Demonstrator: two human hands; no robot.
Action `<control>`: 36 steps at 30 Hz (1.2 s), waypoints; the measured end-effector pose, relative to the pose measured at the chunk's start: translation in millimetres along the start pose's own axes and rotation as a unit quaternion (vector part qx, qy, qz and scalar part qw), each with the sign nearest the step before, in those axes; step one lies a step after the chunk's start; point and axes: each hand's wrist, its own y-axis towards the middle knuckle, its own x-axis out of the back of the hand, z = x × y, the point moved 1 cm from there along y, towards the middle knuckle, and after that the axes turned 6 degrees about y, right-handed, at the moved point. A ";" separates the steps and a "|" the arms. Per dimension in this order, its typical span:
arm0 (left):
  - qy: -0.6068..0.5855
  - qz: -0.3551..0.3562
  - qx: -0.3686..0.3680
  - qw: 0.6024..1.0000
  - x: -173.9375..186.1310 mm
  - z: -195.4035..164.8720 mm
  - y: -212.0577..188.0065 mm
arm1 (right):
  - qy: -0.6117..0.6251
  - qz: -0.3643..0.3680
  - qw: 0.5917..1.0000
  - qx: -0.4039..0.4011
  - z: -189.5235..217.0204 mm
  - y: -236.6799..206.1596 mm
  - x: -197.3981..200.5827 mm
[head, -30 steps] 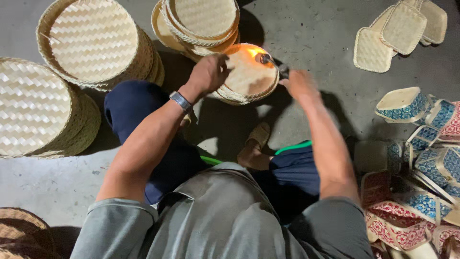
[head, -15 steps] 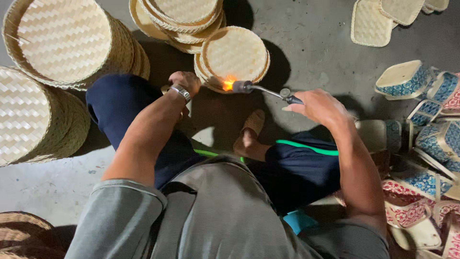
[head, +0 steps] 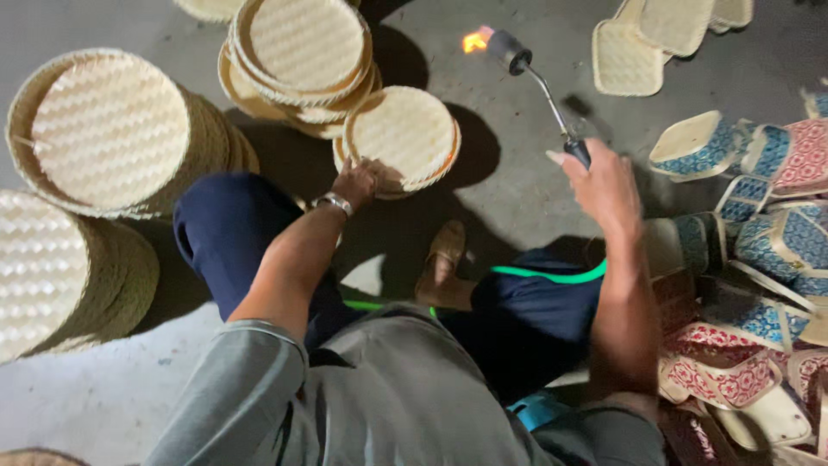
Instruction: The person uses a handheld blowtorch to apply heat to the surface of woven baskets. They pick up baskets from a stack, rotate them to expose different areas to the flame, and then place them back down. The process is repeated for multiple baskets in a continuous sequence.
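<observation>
My left hand (head: 360, 181) grips the near edge of a round woven bamboo tray (head: 401, 134) that lies on the concrete floor in front of me. My right hand (head: 604, 185) holds the handle of a gas torch (head: 530, 73), lifted up and away to the right of the tray. A small orange flame (head: 474, 40) burns at the torch's nozzle, pointing left over the bare floor. I sit on the floor with my knees apart, in dark trousers with a green stripe.
A stack of round woven trays (head: 297, 56) sits just behind the held tray. Tall stacks of similar trays (head: 112, 129) stand at the left. Square woven pieces (head: 625, 56) lie at the top right. Several patterned blue and red woven boxes (head: 768, 224) pile up at the right.
The torch has swung from the tray's edge up and to the right, its flame now off the tray. My left hand still holds the tray, which has settled lower onto the floor.
</observation>
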 end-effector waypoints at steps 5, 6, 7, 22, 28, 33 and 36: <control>-0.070 0.091 0.021 0.993 7.4 3.0 21.5 | 0.194 -0.020 0.970 -0.148 3.5 -25.6 -10.1; -0.121 0.017 0.009 0.992 13.9 5.6 25.9 | 0.228 -0.022 0.965 -0.130 2.1 -28.3 -13.5; -0.172 -0.054 -0.004 0.984 21.7 7.2 27.8 | 0.262 -0.023 0.958 -0.113 0.4 -32.9 -17.2; -0.736 -0.190 0.274 0.589 105.2 95.2 23.9 | 0.231 0.081 0.967 -0.065 45.0 -71.3 -36.9; -0.828 -0.236 0.224 0.456 136.1 134.4 -0.3 | 0.283 0.102 0.952 -0.060 76.2 -75.6 -41.1; -0.844 -0.247 0.185 0.438 160.6 164.6 -18.9 | 0.306 0.074 0.948 -0.045 81.6 -75.7 -51.2; -0.835 -0.277 0.156 0.449 174.9 182.5 -27.2 | 0.335 0.023 0.939 -0.070 80.7 -72.9 -53.2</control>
